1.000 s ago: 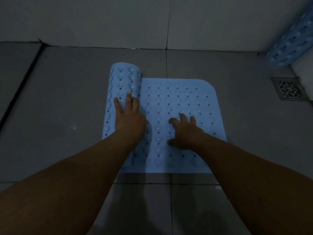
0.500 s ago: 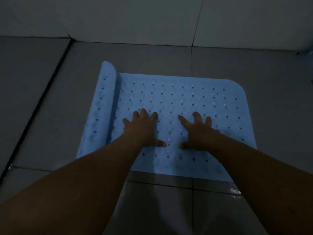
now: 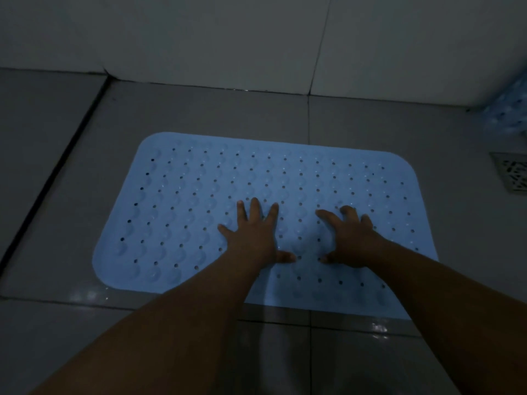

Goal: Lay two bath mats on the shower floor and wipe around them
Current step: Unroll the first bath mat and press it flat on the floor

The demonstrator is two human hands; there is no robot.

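- Left hand (image 3: 253,238): fingers spread wide and straight, palm down on the blue bath mat (image 3: 199,201), thumb pointing inward; nothing gripped. Judged purpose: flat pressure to seat the mat's underside against the tile rather than to move it
- Right hand (image 3: 349,240): fingers splayed but slightly arched at the knuckles, tips touching the mat, thumb turned toward the other thumb; holds nothing. Reads as fingertip pressing
- Hands sit side by side, near but apart, right of the mat's centre and toward its near edge; left part of the mat untouched
- Mat lies fully unrolled and flat on the shower floor (image 3: 71,166), long side parallel to the back wall (image 3: 199,38), near edge across a grout line
- Floor drain (image 3: 512,172) well right of the mat, uncovered; placement likely keeps drainage free
- Second bath mat (image 3: 504,115), blurred blue at the right edge against the wall, not yet laid
- No cloth visible; wiping judged not started
- Wet glints on tile near the mat's front corners; slip risk
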